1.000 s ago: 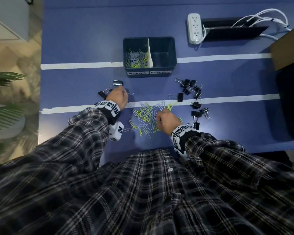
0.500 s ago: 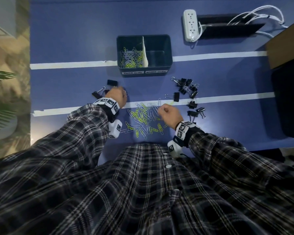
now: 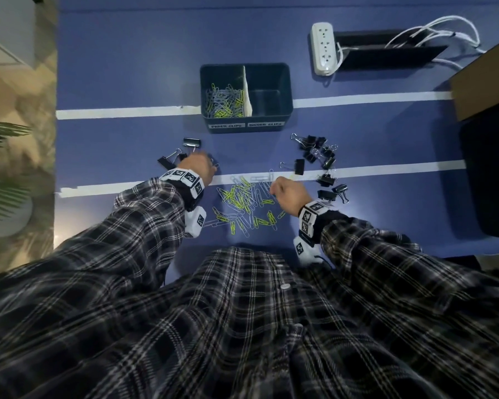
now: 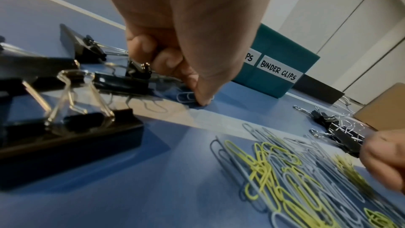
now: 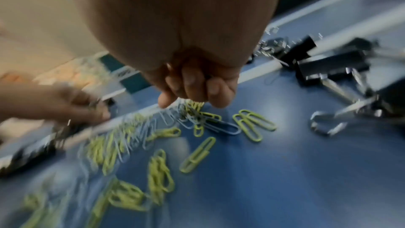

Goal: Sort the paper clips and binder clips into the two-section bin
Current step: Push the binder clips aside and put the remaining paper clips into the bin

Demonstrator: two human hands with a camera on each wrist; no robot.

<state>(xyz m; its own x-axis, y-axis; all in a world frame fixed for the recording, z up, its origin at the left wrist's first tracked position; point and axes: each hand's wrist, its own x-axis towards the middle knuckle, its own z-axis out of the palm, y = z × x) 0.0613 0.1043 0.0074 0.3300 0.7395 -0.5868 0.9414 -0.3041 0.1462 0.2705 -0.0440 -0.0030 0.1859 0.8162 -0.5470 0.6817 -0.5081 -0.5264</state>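
Observation:
The dark two-section bin (image 3: 246, 127) stands at the table's far middle; its left section holds paper clips (image 3: 224, 100) and its right section (image 3: 268, 100) looks bare. A loose pile of yellow and grey paper clips (image 3: 245, 203) lies between my hands. My left hand (image 3: 211, 168) is down beside the left binder clips (image 3: 182, 152); in the left wrist view my left hand (image 4: 201, 100) pinches a grey paper clip (image 4: 185, 96) against the table. My right hand (image 3: 274, 191) is curled, and in the right wrist view my right hand (image 5: 188, 100) holds a bunch of paper clips (image 5: 192, 110) just above the pile.
More black binder clips (image 3: 320, 162) are scattered right of the pile. A white power strip (image 3: 323, 48), a black cable tray (image 3: 386, 53) and a cardboard box (image 3: 484, 82) sit at the far right. A black case (image 3: 487, 182) lies at the right edge, and plant leaves (image 3: 0, 168) beyond the left edge.
My right hand has lifted off the pile and shifted a little to the right with paper clips in its fingers. My left hand has stayed by the left binder clips.

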